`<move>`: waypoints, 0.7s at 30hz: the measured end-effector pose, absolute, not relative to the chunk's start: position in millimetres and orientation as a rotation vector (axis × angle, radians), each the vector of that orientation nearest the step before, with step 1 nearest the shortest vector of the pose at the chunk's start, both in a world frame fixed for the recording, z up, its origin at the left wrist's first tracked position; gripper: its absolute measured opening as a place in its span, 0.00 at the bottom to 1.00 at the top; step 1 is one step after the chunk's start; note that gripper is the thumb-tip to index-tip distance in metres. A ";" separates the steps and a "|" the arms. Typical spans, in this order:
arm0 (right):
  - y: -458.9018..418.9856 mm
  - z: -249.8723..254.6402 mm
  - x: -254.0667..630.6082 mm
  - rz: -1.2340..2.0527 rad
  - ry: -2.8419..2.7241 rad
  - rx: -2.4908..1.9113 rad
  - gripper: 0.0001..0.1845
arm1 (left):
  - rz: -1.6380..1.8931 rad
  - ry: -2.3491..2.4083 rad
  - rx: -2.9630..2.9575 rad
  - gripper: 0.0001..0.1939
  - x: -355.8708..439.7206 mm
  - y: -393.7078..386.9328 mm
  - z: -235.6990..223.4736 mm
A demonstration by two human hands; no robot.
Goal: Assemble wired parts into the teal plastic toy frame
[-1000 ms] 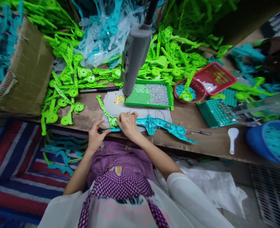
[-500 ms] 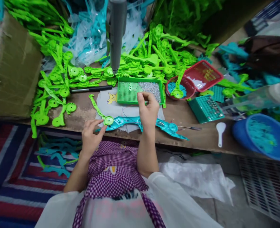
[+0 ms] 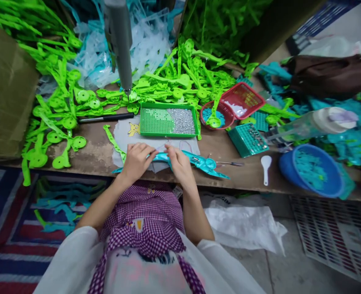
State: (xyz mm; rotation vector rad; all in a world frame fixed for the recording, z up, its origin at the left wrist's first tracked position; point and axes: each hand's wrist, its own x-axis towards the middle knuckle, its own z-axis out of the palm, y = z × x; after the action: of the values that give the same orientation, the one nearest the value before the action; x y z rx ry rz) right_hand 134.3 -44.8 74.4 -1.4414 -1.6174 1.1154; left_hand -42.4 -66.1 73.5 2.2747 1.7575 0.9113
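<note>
A long turquoise plastic part [image 3: 194, 159] lies across the front of the bench. My left hand [image 3: 137, 160] is bent over its left half, fingers pressed together and covering the round end of a lime-green plastic arm [image 3: 114, 139]. Close by, my right hand [image 3: 179, 163] pinches at the same turquoise part, its fingertips almost meeting the left ones. Thin wires [image 3: 184, 144] loop up around the fingertips. What exactly either hand pinches is too small to make out. Just beyond stands a green tray [image 3: 168, 132] of small silver screws.
A grey power screwdriver [image 3: 122, 49] hangs above the bench. Lime-green parts [image 3: 168, 87] are heaped behind. Rightward are a red basket [image 3: 244, 100], a teal block [image 3: 248, 141] holding metal pieces, a white spoon [image 3: 265, 169], a blue bowl [image 3: 286, 165] and a bottle [image 3: 318, 122].
My right hand has come down from the screw tray to the turquoise part. My left hand has moved right over the green arm's round end, and both hands are now close together.
</note>
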 end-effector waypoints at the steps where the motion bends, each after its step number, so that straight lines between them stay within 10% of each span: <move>1: -39.6 73.9 129.4 1.257 -1.587 -1.375 0.30 | 0.927 1.718 2.296 0.13 -41.7 -76.5 73.9; 7: -23.4 94.4 97.9 1.457 -1.364 -1.144 0.27 | 1.019 1.624 2.113 0.12 -34.1 -131.2 50.2; 15: -72.1 108.0 83.9 1.542 -2.695 -0.443 0.20 | 1.259 1.291 0.747 0.34 -71.5 -187.1 52.4; 21: -74.7 100.8 89.8 1.596 -2.881 -0.516 0.19 | 1.210 1.354 0.588 0.19 -91.0 -198.7 60.2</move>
State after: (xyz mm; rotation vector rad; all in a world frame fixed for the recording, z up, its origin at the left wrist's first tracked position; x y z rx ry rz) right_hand 89.8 -74.7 100.8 -0.5163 -2.8812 1.5958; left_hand -91.0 -198.7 60.2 0.5883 1.3536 1.2095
